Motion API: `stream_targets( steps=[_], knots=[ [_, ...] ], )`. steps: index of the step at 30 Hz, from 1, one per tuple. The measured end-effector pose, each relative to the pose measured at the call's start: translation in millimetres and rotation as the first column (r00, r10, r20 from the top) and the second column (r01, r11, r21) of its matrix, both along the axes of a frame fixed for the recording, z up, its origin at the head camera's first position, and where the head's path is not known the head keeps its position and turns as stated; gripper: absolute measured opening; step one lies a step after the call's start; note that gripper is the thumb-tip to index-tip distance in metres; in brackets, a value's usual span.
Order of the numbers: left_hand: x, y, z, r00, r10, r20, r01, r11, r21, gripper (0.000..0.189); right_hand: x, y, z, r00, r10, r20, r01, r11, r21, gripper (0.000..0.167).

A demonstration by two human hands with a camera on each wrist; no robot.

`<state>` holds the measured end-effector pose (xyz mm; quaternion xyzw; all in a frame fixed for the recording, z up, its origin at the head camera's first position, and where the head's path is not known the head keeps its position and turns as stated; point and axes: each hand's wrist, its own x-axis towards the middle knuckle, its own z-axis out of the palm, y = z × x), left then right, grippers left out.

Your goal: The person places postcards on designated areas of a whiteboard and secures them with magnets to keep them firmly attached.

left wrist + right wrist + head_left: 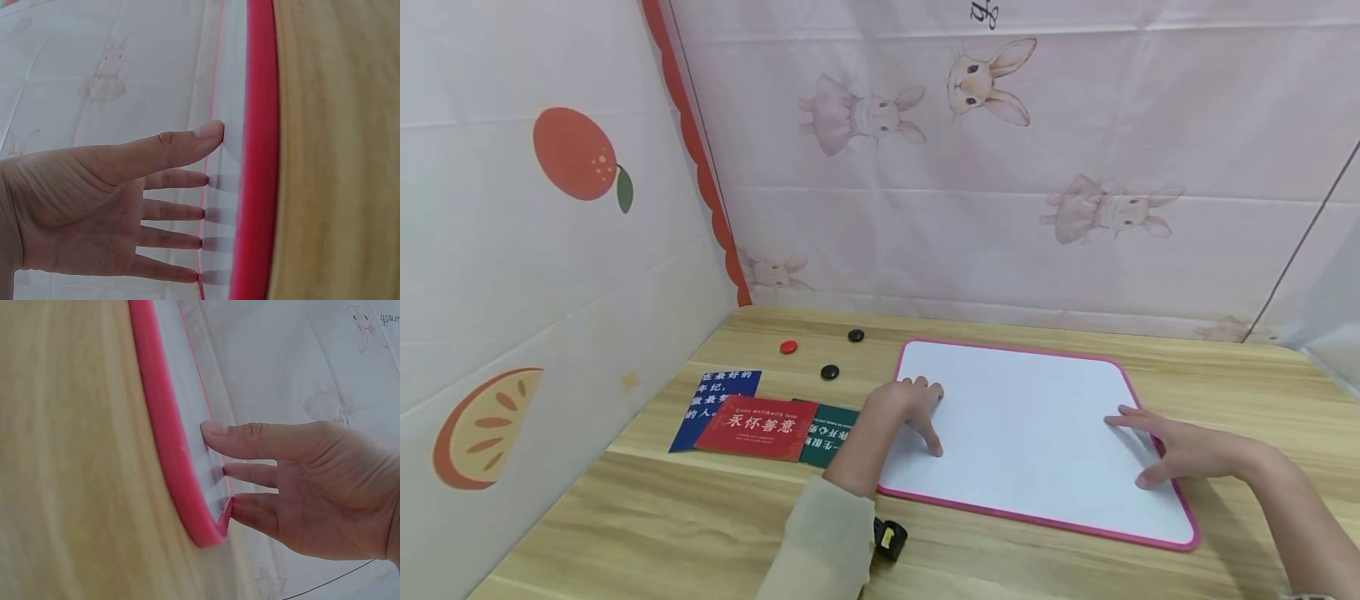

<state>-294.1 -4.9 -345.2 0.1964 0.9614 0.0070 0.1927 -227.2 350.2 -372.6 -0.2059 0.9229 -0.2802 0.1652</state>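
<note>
A whiteboard (pixel 1015 425) with a pink rim (pixel 259 150) lies flat on the wooden table. Spread over its left part, my left hand (pixel 912 408) touches the white surface with thumb and straight fingertips; the left wrist view shows their reflections in it. My right hand (pixel 1187 447) is at the board's right edge. Its thumb rests on the white surface, and in the right wrist view some straight fingers (pixel 253 475) touch the board near its rounded corner. Neither hand grips anything.
Left of the board lie overlapping blue (pixel 703 408), red (pixel 767 427) and green cards (pixel 827 435) with white writing. Behind them are a red disc (pixel 787 347) and two black discs (pixel 830 372). A small black object (pixel 891 540) with a yellow mark sits beside my left sleeve. Printed cloth walls stand behind and left.
</note>
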Motion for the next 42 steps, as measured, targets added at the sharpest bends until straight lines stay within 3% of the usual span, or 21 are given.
stream_targets(
  steps=[19,23,26,32,36,42],
  knots=[
    [0.0,-0.5,-2.6,1.000,-0.004,-0.006,0.004,1.000,0.001,0.087,-0.3,2.0,-4.2,0.999,0.016,-0.029,-0.017,0.999,-0.035,0.074],
    [-0.8,-0.4,-3.3,1.000,-0.004,-0.007,0.004,1.000,0.001,0.086,-2.5,2.5,-3.8,0.996,0.008,-0.084,-0.010,1.000,-0.025,0.066],
    [-0.7,0.2,-2.9,1.000,-0.002,-0.010,0.002,1.000,0.004,0.086,-6.6,3.7,-4.8,0.981,-0.049,-0.190,0.046,0.999,-0.024,0.057],
    [0.2,-0.1,-1.7,1.000,0.000,-0.008,0.000,1.000,0.013,0.085,-18.6,7.8,-15.9,0.922,-0.151,-0.356,0.133,0.988,-0.074,0.056],
    [-0.2,0.2,-1.6,1.000,0.006,-0.004,-0.006,1.000,0.009,0.086,-21.7,15.9,-27.6,0.912,-0.167,-0.375,0.153,0.986,-0.068,0.062],
    [-1.7,-1.0,-2.8,1.000,-0.001,-0.001,0.001,1.000,0.004,0.086,-20.7,22.8,-39.8,0.915,-0.196,-0.352,0.199,0.980,-0.029,0.068]
  ],
)
